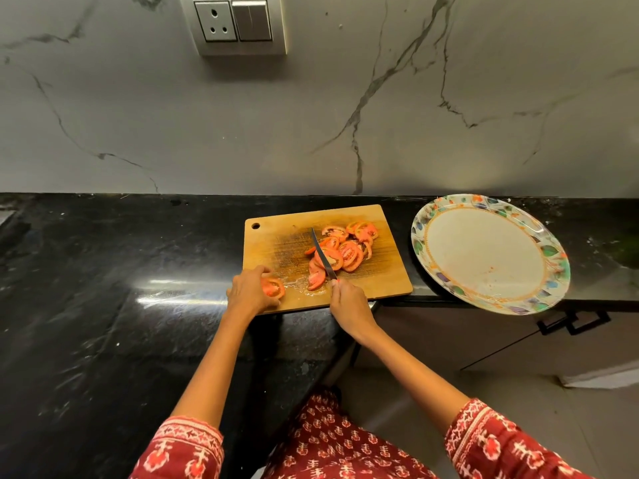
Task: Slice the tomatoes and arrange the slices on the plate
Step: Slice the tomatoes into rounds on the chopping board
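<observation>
Most slicing is looking done: slices (340, 248) are piling on the right of the board (276, 243), while the plate (484, 257), farther right, is sitting bare. The left hand (250, 288) is gripping a tomato piece (273, 288) at the near left corner, cut face right. The right hand (347, 302) is gripping the knife (323, 254), its long axis running near-to-far, tip far.

The bench (103, 271) was a polished black stone top with pale flecks, running along the foot of a grey veined wall (345, 115) and catching a glare on its left part. A wooden cutting board (276, 243) lay flat on it near the middle, a round hole in its far left corner. Just to the right, apart from the board, sat a wide plate (487, 257) with a leaf-patterned rim, its near edge overhanging the bench front.
</observation>
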The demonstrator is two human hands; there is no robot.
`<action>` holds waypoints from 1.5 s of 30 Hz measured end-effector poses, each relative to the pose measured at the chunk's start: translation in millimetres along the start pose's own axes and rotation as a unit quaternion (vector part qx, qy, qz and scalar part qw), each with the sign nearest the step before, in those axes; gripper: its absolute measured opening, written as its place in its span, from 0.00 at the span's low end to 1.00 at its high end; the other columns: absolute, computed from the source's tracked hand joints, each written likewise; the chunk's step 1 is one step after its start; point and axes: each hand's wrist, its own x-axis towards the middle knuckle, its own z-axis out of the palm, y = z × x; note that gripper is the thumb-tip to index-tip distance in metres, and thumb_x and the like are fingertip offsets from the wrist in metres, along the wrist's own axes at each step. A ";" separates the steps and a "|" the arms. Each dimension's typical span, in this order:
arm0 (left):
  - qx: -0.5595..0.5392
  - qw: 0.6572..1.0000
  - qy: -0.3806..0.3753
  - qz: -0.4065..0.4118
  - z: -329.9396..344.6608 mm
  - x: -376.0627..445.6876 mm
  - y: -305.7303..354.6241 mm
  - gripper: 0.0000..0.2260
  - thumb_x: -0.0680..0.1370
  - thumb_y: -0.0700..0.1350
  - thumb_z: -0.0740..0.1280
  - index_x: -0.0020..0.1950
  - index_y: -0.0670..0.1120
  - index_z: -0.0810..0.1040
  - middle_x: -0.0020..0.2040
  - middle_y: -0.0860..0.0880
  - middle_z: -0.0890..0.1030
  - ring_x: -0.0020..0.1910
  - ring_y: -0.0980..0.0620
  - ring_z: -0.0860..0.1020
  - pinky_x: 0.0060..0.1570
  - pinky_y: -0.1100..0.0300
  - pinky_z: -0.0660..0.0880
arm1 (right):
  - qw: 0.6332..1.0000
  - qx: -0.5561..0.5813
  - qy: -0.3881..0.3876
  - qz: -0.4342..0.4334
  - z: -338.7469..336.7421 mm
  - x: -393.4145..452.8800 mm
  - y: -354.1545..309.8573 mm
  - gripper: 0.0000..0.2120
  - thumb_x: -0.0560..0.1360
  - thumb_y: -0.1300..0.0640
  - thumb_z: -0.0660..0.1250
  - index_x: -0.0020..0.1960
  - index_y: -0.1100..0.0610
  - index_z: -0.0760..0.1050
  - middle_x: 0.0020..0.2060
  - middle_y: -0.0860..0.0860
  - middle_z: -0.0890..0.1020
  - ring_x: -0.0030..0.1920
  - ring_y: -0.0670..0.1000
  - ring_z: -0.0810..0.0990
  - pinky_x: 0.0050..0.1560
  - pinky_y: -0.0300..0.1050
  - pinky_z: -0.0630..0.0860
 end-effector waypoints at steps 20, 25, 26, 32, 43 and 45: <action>-0.366 0.917 0.019 0.156 13.6 1.6 -7.5 0.18 0.70 0.38 0.72 0.54 0.53 0.73 0.52 0.55 0.77 0.52 0.60 0.76 0.47 0.72 0.73 | 0.999 -0.004 -0.050 -0.017 -4.0 -9.5 -12.5 0.14 0.82 0.58 0.52 0.38 0.54 0.65 0.31 0.48 0.68 0.33 0.51 0.69 0.38 0.43 0.60; -0.370 0.916 0.027 0.150 17.8 0.0 -7.8 0.22 0.67 0.36 0.75 0.57 0.47 0.73 0.51 0.54 0.78 0.49 0.63 0.78 0.47 0.74 0.73 | 0.993 -0.079 -0.084 0.007 7.9 -22.3 -29.4 0.12 0.81 0.58 0.53 0.52 0.63 0.73 0.43 0.56 0.76 0.49 0.59 0.79 0.40 0.45 0.66; -0.373 0.915 0.036 0.151 19.3 -0.7 -6.3 0.22 0.67 0.36 0.75 0.57 0.47 0.73 0.50 0.55 0.78 0.48 0.66 0.78 0.46 0.74 0.73 | 0.992 -0.085 -0.091 0.022 8.9 -24.8 -33.3 0.11 0.81 0.58 0.53 0.53 0.62 0.72 0.46 0.56 0.77 0.51 0.59 0.78 0.41 0.46 0.66; -0.404 0.903 0.053 0.137 26.5 0.5 -1.7 0.23 0.65 0.35 0.76 0.56 0.46 0.72 0.52 0.51 0.77 0.51 0.59 0.77 0.47 0.74 0.74 | 0.983 -0.145 -0.102 0.047 8.3 -29.8 -44.6 0.11 0.79 0.64 0.55 0.60 0.61 0.69 0.54 0.58 0.79 0.56 0.59 0.78 0.50 0.51 0.73; -0.403 0.900 0.081 0.143 31.6 2.3 -6.5 0.20 0.66 0.34 0.74 0.54 0.45 0.72 0.51 0.47 0.78 0.50 0.56 0.78 0.47 0.73 0.74 | 0.982 -0.176 -0.071 -0.001 17.7 -24.4 -56.8 0.11 0.79 0.65 0.54 0.61 0.63 0.68 0.54 0.60 0.79 0.55 0.60 0.78 0.49 0.51 0.74; -0.401 0.901 0.087 0.143 31.3 2.6 -5.6 0.20 0.67 0.35 0.74 0.54 0.46 0.73 0.52 0.47 0.78 0.51 0.54 0.77 0.47 0.73 0.74 | 0.980 -0.190 -0.056 -0.013 22.2 -26.3 -55.6 0.11 0.81 0.64 0.52 0.61 0.62 0.67 0.54 0.59 0.79 0.55 0.59 0.78 0.49 0.51 0.74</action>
